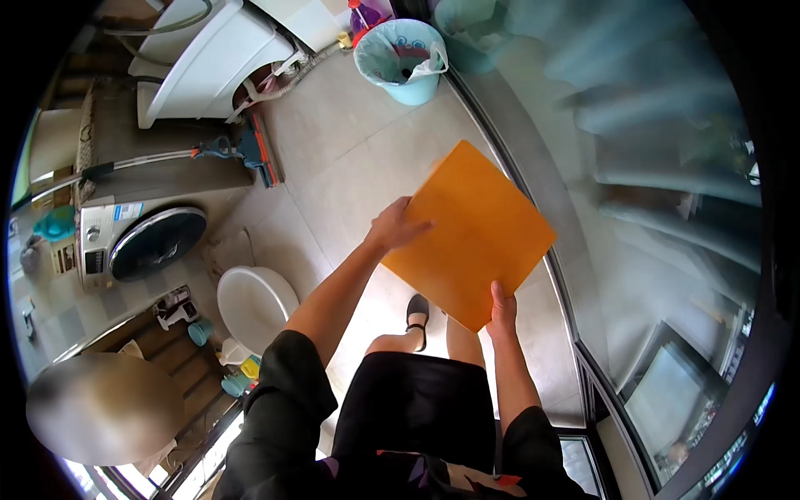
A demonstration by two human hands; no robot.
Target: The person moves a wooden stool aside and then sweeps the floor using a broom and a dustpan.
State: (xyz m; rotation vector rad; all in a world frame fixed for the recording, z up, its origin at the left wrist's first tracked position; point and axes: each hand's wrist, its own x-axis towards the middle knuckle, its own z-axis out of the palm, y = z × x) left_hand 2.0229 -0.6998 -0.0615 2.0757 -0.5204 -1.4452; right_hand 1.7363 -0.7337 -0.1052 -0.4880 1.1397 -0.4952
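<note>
A flat, square orange board (475,229) is held out in front of me above the floor, one corner pointing toward my body. My left hand (395,225) grips its left edge, with the thumb side over the top face and the other fingers partly hidden. At the lower right edge, my right hand (502,310) holds the board with its thumb on top and its fingers underneath, out of sight.
A light blue lined trash bin (408,87) stands ahead by the glass sliding door (575,275). On the left are a washing machine (104,233), a mop (254,150), a white sink (208,67) and a white basin (250,304). Tiled floor (342,179) lies between.
</note>
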